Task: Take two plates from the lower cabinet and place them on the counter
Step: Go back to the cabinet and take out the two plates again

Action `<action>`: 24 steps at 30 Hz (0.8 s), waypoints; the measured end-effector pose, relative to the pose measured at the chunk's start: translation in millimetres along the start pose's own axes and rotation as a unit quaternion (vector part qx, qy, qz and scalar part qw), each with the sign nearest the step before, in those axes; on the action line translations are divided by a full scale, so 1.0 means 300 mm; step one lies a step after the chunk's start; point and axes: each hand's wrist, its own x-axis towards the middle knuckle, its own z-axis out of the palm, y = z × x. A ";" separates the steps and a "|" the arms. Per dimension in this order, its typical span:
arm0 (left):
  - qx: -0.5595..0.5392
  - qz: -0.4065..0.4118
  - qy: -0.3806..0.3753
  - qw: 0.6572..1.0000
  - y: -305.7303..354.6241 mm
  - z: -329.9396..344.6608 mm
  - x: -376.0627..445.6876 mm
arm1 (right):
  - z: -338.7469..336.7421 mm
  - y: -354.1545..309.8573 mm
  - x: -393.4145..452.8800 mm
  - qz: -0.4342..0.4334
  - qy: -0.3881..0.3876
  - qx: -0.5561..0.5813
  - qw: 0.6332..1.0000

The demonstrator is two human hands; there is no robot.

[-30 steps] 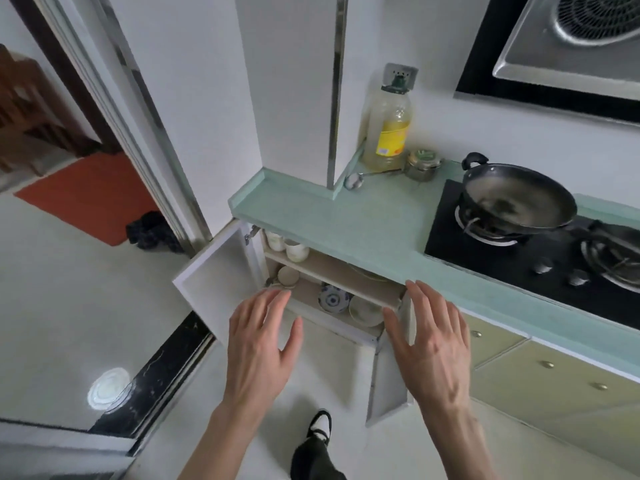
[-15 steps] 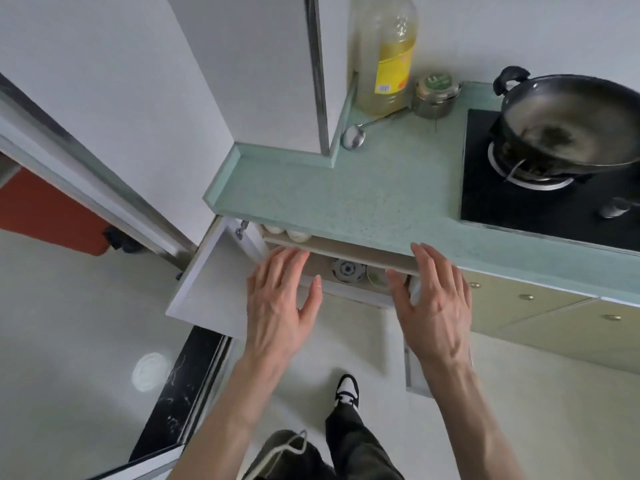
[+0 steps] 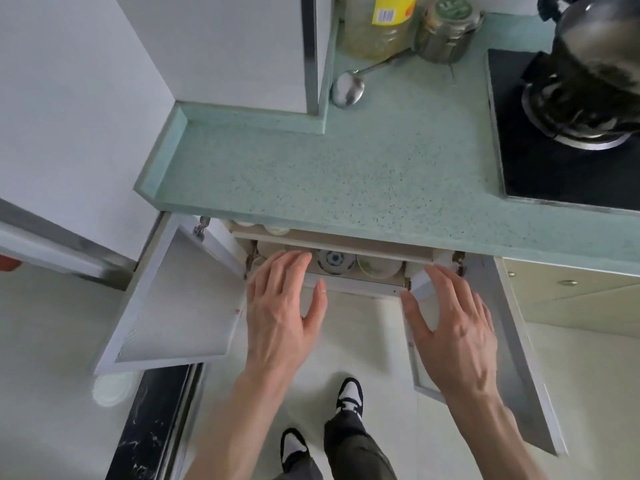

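Both hands spread flat, holding nothing. Blue-patterned white ceramic plate (image 3: pixel 335 260) lies just ahead of left hand (image 3: pixel 282 311); right hand (image 3: pixel 450 327) is farther, so left judged nearer.

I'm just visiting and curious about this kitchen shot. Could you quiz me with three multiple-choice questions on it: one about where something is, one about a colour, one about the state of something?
1. Where does the metal spoon lie?
A. on the counter
B. in the cabinet
C. on the floor

2. What colour is the counter?
A. red
B. pale green
C. black

3. How are the lower cabinet doors?
A. both shut
B. one open
C. both open

Answers:
1 A, it rests by the oil bottle.
2 B, a speckled pale green top.
3 C, both swing outward, with the left hand and right hand empty between them.
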 end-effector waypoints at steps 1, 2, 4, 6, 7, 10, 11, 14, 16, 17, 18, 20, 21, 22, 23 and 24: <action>0.000 0.003 -0.002 1.000 -0.044 0.051 -0.003 | 0.059 0.015 -0.004 0.007 0.000 -0.004 1.000; 0.000 0.006 -0.003 1.000 -0.092 0.107 -0.008 | 0.126 0.035 -0.009 0.015 -0.001 -0.009 1.000; 0.001 0.015 -0.005 1.000 -0.190 0.233 -0.026 | 0.269 0.083 -0.018 0.029 0.002 -0.016 0.999; -0.003 0.023 -0.006 1.000 -0.283 0.370 -0.047 | 0.419 0.139 -0.023 0.045 0.012 -0.021 0.999; -0.007 0.028 -0.005 1.000 -0.328 0.441 -0.063 | 0.495 0.167 -0.028 0.053 0.014 -0.026 0.998; -0.014 0.043 0.002 0.999 -0.458 0.656 -0.102 | 0.727 0.270 -0.036 0.070 0.019 -0.036 0.997; -0.010 0.045 0.004 0.999 -0.502 0.725 -0.111 | 0.802 0.302 -0.030 0.076 0.023 -0.036 0.996; 0.012 0.041 -0.006 0.999 -0.618 0.912 -0.149 | 1.022 0.406 -0.023 0.104 0.018 -0.031 0.994; 0.010 0.037 -0.015 0.999 -0.690 1.027 -0.170 | 1.152 0.469 -0.018 0.110 0.019 -0.030 0.993; 0.009 0.042 -0.022 0.999 -0.730 1.096 -0.183 | 1.221 0.500 -0.020 0.108 0.014 -0.035 0.993; 0.009 0.047 -0.028 0.998 -0.773 1.168 -0.190 | 1.291 0.535 -0.019 0.106 0.007 -0.041 0.993; 0.013 0.056 -0.034 0.998 -0.856 1.305 -0.198 | 1.420 0.602 -0.016 0.096 0.009 -0.052 0.994; 0.019 0.062 -0.038 0.997 -0.894 1.372 -0.202 | 1.479 0.634 -0.018 0.091 0.016 -0.056 0.994; 0.027 0.071 -0.041 0.996 -0.930 1.435 -0.204 | 1.536 0.669 -0.017 0.087 0.024 -0.061 0.994; 0.037 0.079 -0.044 0.995 -0.963 1.494 -0.201 | 1.591 0.700 -0.013 0.089 0.025 -0.064 0.994; 0.044 0.086 -0.048 0.994 -0.997 1.552 -0.196 | 1.646 0.730 -0.008 0.092 0.026 -0.068 0.993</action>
